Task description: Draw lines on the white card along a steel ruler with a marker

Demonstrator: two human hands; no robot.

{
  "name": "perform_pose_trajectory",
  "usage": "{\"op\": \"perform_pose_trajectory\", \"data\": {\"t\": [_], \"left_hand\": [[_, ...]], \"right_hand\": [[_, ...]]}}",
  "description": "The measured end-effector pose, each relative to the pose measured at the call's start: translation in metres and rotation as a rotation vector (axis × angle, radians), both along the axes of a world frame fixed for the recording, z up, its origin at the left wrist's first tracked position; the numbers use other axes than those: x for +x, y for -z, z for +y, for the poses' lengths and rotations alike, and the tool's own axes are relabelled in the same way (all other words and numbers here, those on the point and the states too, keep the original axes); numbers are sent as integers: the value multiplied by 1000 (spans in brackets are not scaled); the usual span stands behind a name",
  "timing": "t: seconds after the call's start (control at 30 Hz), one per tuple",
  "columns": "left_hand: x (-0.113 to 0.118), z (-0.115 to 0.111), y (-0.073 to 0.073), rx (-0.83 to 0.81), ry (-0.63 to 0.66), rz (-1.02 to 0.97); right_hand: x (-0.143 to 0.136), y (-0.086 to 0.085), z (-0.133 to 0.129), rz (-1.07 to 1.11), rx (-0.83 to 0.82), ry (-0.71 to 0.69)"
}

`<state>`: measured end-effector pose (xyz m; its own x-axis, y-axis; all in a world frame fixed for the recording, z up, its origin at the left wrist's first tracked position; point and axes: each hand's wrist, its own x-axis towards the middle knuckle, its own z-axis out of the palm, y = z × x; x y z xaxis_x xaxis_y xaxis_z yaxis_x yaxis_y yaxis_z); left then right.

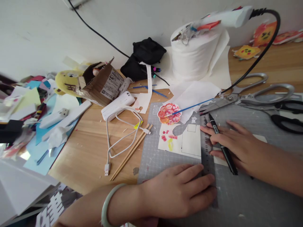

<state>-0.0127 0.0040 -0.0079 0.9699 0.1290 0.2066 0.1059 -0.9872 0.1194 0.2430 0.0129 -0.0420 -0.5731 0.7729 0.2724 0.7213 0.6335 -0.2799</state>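
Left hand (pixel 182 189) flattened over straight-edged ruler (pixel 207 161); right hand (pixel 235 145), fingers spread, holds slim black marker (pixel 228 159).

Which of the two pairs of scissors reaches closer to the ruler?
The silver-handled scissors: their blades extend to the upper end of the ruler, just beyond the right hand. The black-handled scissors lie farther right.

Left hand (pixel 178 190) palm down, fingers gently bent; right hand (pixel 239 146) opposite, fingers splayed apart
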Motion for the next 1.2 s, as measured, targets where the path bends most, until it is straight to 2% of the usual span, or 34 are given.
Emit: {"op": "perform_pose_trajectory", "data": {"t": [0.8, 1.07, 1.2], "left_hand": [[-1, 0, 2, -14, -3, 5], [-1, -4, -3, -186, -122, 141], [-1, -6, -5, -231, -130, 175]], "right_hand": [[-3, -4, -1, -35, 10, 33], [-5, -3, 0, 2, 60, 37], [-3, -6, 0, 94, -6, 32]]}}
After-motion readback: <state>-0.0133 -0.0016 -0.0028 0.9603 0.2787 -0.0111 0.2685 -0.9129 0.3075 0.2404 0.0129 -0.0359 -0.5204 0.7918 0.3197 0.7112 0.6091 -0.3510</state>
